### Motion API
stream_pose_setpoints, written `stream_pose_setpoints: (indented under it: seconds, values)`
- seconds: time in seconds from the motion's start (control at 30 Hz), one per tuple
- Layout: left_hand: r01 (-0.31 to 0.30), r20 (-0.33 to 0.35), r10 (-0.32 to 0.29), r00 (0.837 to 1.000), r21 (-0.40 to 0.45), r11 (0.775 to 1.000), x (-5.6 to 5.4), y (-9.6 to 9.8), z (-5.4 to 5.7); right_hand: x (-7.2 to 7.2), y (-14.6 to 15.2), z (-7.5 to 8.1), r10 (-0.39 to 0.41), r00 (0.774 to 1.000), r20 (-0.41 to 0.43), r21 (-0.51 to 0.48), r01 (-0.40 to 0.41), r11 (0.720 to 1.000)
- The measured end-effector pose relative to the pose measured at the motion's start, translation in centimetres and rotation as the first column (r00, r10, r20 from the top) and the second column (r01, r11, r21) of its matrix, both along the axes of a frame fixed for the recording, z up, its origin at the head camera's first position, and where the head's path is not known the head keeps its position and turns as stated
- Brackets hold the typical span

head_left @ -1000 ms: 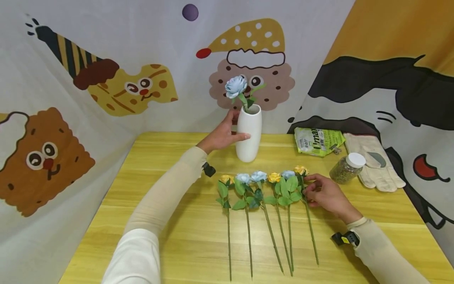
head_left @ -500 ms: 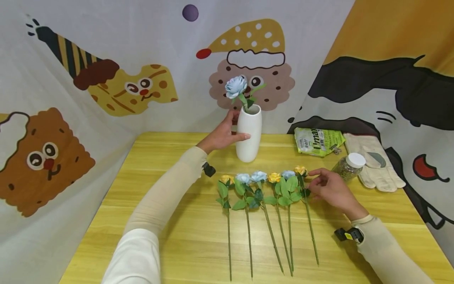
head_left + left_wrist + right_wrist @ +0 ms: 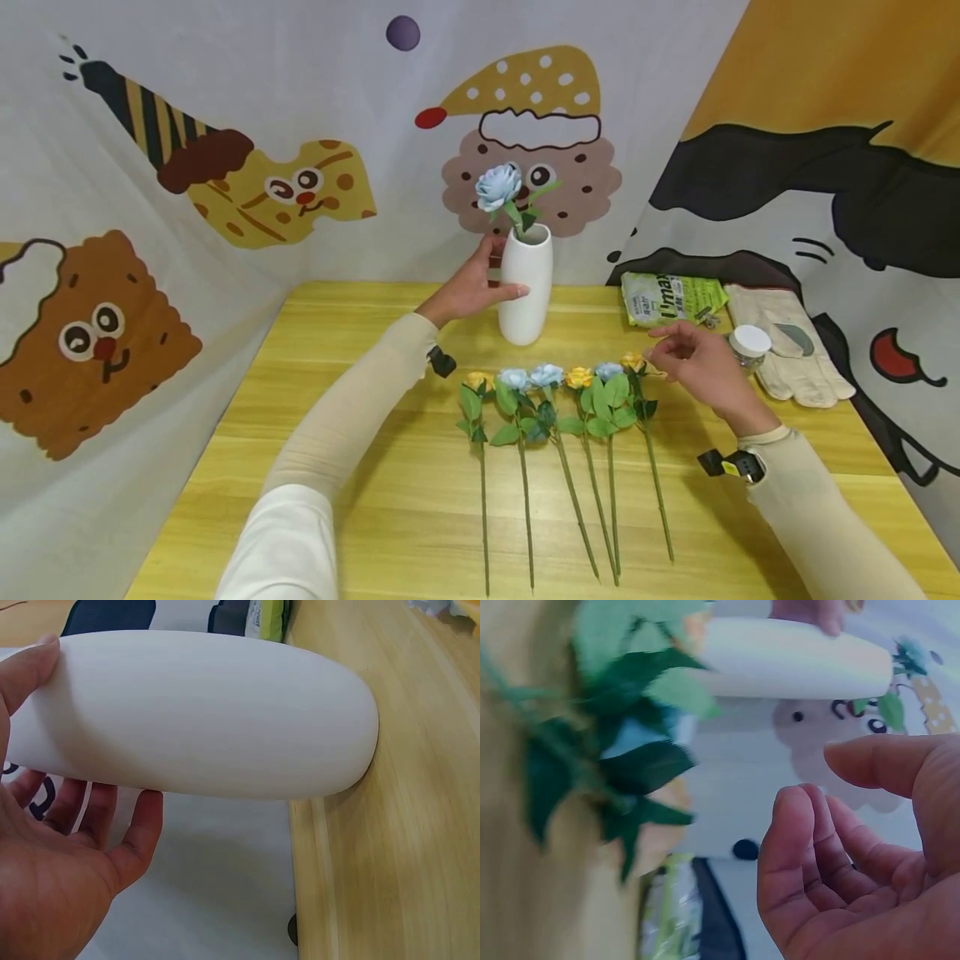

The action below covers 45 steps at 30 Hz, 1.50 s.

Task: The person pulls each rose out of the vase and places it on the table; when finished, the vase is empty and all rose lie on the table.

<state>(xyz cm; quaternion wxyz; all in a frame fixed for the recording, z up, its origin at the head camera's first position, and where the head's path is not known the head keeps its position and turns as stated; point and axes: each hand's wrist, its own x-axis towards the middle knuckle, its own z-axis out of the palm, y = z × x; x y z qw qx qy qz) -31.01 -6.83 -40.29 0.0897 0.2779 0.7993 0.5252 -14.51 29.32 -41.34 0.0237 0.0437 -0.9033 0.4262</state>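
A tall white vase (image 3: 525,287) stands upright near the table's back edge, one light blue rose (image 3: 498,187) leaning out of its mouth. My left hand (image 3: 474,283) grips the vase from the left; in the left wrist view the thumb lies on one side and the fingers (image 3: 142,832) on the other. Several blue and yellow roses lie in a row in front, stems toward me. Just above the rightmost yellow rose (image 3: 632,361) hovers my right hand (image 3: 697,371). Its fingers are loosely bent, and in the right wrist view a gap separates thumb and fingertips, with nothing between them.
Right of the vase lies a green and white bag (image 3: 667,297). A jar with a white lid (image 3: 750,340) is partly hidden behind my right hand. Beside it lies a pale work glove (image 3: 802,358). A printed cloth (image 3: 360,75) hangs behind the wooden table (image 3: 405,500).
My right hand has drawn away from the rightmost rose's leaves and moved up and back, now covering part of the jar. The roses stay put, and my left hand keeps its grip.
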Motion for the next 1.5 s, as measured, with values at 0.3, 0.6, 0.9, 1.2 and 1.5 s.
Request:
stream_pose_setpoints:
  seconds: [0.3, 0.6, 0.9, 1.2, 1.5]
  values:
    - [-0.020, 0.004, 0.020, 1.000, 0.011, 1.000, 0.1, -0.2, 0.1, -2.0, -2.6, 3.6, -0.011, 0.998, -0.063, -0.044, 0.008, 0.999]
    - [-0.028, 0.003, 0.028, 1.000, 0.031, 0.999, 0.3, -0.3, 0.2, -3.6, -6.0, 7.2, -0.025, 0.989, -0.148, -0.092, 0.012, 0.996]
    - [-0.015, 0.007, 0.015, 1.000, 0.043, 0.999, 0.1, 0.0, -0.1, -4.9, -9.3, 9.6, -0.011, 0.970, -0.241, -0.160, -0.029, 0.987]
    - [-0.016, 0.019, 0.016, 1.000, 0.033, 0.999, 0.1, 0.0, -0.1, -7.1, -12.9, 11.3, 0.030, 0.952, -0.305, -0.204, -0.096, 0.974]
    - [-0.011, 0.040, 0.009, 0.999, 0.037, 0.999, 0.0, -0.2, 0.2, -11.3, -15.2, 11.7, 0.144, 0.935, -0.325, -0.133, -0.196, 0.972]
